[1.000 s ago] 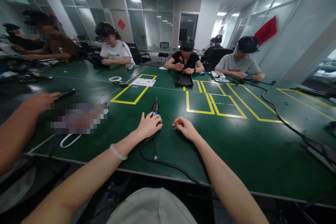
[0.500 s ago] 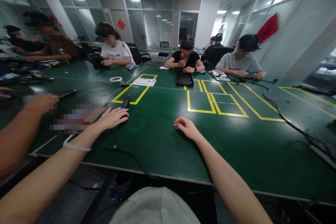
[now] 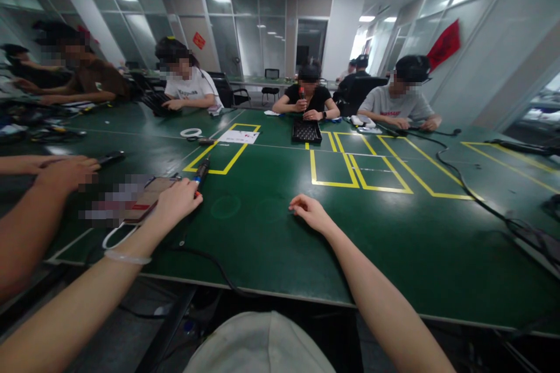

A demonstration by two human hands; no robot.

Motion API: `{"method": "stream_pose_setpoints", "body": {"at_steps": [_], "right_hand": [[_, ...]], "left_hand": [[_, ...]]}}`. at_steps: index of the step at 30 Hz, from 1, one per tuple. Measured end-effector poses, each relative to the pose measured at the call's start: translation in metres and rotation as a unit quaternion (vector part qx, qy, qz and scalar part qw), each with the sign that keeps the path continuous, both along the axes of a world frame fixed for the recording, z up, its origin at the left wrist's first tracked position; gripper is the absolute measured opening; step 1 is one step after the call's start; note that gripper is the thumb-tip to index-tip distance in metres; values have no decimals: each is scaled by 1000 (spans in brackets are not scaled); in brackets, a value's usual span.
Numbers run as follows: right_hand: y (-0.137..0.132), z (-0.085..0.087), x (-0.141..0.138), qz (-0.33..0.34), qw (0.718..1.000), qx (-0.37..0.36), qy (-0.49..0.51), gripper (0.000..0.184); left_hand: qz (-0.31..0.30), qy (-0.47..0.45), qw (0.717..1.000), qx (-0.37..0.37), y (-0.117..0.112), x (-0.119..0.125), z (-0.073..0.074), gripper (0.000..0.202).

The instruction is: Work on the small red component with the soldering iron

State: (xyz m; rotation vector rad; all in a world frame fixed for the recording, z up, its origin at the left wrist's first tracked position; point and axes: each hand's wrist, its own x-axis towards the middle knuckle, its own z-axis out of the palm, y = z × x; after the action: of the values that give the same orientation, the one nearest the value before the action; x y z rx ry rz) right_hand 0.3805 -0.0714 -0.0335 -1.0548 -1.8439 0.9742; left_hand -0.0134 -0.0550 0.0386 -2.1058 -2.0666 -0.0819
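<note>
My left hand (image 3: 175,201) lies over the rear of a black corded power tool (image 3: 202,170) on the green table (image 3: 280,245), fingers closed around its body. The tool's tip points away from me, toward a yellow-taped rectangle (image 3: 221,154). Its black cable (image 3: 205,259) trails back over the table's near edge. My right hand (image 3: 308,211) rests on the table at the centre with fingers loosely curled and nothing in it. A pale bangle sits on my left wrist.
A co-worker's arm and hand (image 3: 61,175) reach in from the left beside a flat brown object (image 3: 149,195). Several people sit along the far side. A black tray (image 3: 307,132), a white ring (image 3: 192,132) and cables (image 3: 476,198) lie on the table.
My left hand has slid the power tool leftward across the table, from the centre to beside the brown object. The right hand has stayed in place.
</note>
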Motion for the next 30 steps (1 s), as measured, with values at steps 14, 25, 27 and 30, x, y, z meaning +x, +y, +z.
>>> {"method": "stream_pose_setpoints", "body": {"at_steps": [14, 25, 27, 30], "right_hand": [[6, 0, -3, 7, 994, -59, 96, 17], [0, 8, -4, -6, 967, -164, 196, 38], [1, 7, -4, -2, 967, -157, 199, 37], [4, 5, -3, -13, 971, -135, 195, 35]], "left_hand": [[-181, -614, 735, -222, -4, 175, -9, 39], [-313, -438, 843, -28, -18, 219, -38, 21], [-318, -440, 840, -17, -20, 218, -38, 21], [-306, -489, 817, -18, -17, 216, -44, 30]]}}
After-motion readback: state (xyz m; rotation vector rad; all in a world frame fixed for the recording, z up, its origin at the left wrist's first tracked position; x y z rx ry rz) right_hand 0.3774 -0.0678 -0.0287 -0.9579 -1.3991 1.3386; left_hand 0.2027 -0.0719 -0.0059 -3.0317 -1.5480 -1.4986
